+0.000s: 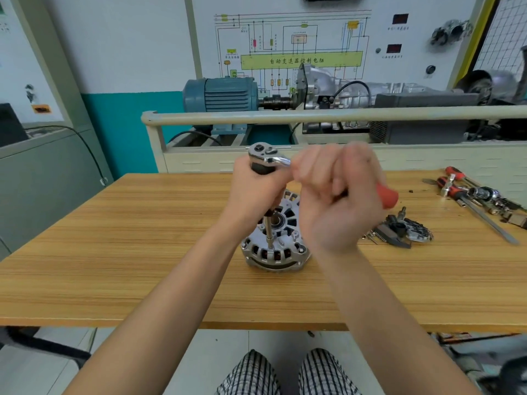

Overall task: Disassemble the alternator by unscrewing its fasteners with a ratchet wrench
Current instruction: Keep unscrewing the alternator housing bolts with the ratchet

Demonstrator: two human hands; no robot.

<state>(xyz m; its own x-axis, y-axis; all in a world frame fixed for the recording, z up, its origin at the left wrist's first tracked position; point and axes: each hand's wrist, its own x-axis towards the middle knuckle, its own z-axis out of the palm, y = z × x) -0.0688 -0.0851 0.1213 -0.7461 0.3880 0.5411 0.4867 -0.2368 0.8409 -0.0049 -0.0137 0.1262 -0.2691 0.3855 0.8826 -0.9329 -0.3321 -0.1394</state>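
A silver alternator (275, 252) stands on the wooden table (142, 252), its vented rear housing facing up. A ratchet wrench (265, 155) with a long extension bar (269, 229) stands upright on a fastener at the housing's near rim. My left hand (253, 192) grips the wrench just under its chrome head. My right hand (339, 195) is curled round the red handle (386, 196), which sticks out to the right. The right hand looks blurred.
Removed alternator parts and small screws (399, 230) lie right of the alternator. Screwdrivers and sockets (473, 195) are spread at the table's far right. Behind the table runs a rail (313, 115) with a blue motor (219, 94) and gearbox rig.
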